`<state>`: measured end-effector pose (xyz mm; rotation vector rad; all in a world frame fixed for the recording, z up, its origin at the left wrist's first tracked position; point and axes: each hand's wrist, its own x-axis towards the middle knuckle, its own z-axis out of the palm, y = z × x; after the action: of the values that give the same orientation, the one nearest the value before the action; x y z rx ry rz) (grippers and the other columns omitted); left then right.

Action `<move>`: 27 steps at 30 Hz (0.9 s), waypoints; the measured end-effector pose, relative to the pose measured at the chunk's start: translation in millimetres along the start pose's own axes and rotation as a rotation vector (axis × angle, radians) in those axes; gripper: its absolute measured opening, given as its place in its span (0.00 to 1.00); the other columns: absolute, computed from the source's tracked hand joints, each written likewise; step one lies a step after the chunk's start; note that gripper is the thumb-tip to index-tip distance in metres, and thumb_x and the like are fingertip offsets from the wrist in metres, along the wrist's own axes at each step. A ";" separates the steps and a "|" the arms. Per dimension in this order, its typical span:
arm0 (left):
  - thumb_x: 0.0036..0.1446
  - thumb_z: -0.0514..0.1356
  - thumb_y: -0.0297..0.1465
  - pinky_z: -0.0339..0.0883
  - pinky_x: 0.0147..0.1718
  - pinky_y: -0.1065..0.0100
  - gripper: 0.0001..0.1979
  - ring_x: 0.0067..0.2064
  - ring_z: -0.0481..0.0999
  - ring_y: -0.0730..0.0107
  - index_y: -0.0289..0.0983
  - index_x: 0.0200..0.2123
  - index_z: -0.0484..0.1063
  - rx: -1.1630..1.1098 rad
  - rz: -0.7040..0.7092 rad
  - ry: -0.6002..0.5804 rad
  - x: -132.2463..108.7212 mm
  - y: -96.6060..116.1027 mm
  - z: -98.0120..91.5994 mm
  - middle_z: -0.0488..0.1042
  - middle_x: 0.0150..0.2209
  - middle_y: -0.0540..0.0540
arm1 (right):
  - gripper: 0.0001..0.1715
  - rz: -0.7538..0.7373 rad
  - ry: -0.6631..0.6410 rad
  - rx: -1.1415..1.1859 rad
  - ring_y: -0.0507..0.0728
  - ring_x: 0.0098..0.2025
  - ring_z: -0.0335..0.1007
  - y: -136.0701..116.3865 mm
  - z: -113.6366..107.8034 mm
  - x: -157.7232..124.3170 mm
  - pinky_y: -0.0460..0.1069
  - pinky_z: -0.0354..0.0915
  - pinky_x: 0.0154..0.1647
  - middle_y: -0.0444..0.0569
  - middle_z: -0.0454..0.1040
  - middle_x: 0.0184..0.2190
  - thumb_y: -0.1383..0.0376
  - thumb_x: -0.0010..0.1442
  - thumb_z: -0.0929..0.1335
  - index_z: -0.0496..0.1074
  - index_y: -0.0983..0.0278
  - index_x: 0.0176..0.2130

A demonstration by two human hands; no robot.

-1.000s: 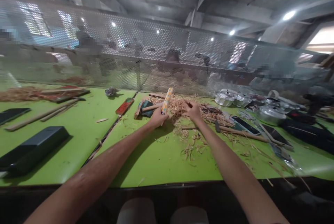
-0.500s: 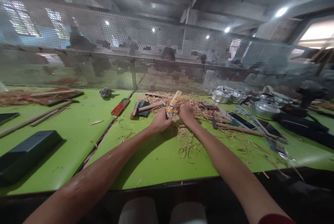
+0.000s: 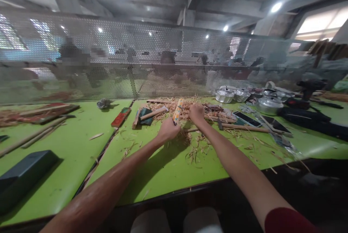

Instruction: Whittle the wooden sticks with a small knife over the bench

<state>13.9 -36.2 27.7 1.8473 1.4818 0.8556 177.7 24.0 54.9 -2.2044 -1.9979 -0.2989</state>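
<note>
My left hand [image 3: 168, 130] is closed around the lower end of a flat painted stick [image 3: 178, 110] with orange, white and blue marks, which points up and away from me. My right hand [image 3: 197, 112] is a closed fist just right of the stick's upper part; what it grips is hidden. Both hands hover over a heap of wood shavings [image 3: 190, 111] on the green table [image 3: 163, 167].
A wooden mallet [image 3: 153, 113] and a red painted strip [image 3: 120, 117] lie left of the heap. Metal pots [image 3: 268, 104], dark flat pieces [image 3: 246, 118] and long sticks [image 3: 244, 128] sit right. A dark block [image 3: 24, 175] lies near left. A perforated screen [image 3: 136, 62] backs the table; people sit behind it.
My right hand moved from right of the stick to close beside it, then slightly up and away. The stick tilted a little. The view shifted.
</note>
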 end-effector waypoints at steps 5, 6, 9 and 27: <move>0.52 0.62 0.27 0.58 0.23 0.70 0.06 0.26 0.68 0.69 0.39 0.30 0.66 -0.022 0.016 -0.043 7.0 -7.8 -1.6 0.70 0.25 0.49 | 0.21 0.016 0.019 0.035 0.64 0.53 0.79 0.1 -0.1 0.0 0.49 0.69 0.51 0.71 0.81 0.49 0.76 0.69 0.63 0.81 0.77 0.52; 0.51 0.63 0.27 0.58 0.24 0.70 0.06 0.26 0.68 0.69 0.39 0.31 0.67 -0.040 0.013 -0.039 8.8 -10.2 -2.1 0.70 0.25 0.50 | 0.21 0.003 0.018 0.035 0.64 0.53 0.79 -1.9 -1.2 -1.6 0.50 0.69 0.51 0.71 0.81 0.49 0.76 0.68 0.63 0.81 0.77 0.53; 0.51 0.63 0.25 0.60 0.25 0.71 0.07 0.27 0.70 0.69 0.39 0.34 0.69 -0.086 0.010 0.007 12.8 -16.5 -3.7 0.72 0.27 0.50 | 0.20 -0.062 0.020 0.039 0.63 0.52 0.80 -12.1 -4.8 -9.5 0.49 0.70 0.50 0.65 0.82 0.48 0.73 0.67 0.65 0.82 0.72 0.52; 0.53 0.62 0.23 0.69 0.35 0.69 0.10 0.38 0.77 0.64 0.38 0.39 0.71 -0.090 0.097 0.069 8.0 -19.6 0.9 0.78 0.34 0.48 | 0.21 -0.200 0.008 0.163 0.62 0.47 0.81 -30.3 4.6 -20.0 0.48 0.69 0.46 0.59 0.84 0.46 0.58 0.67 0.67 0.84 0.66 0.51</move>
<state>4.5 -24.9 12.4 1.8523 1.3804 1.0250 145.9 8.8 44.8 -1.9091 -2.1580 -0.1614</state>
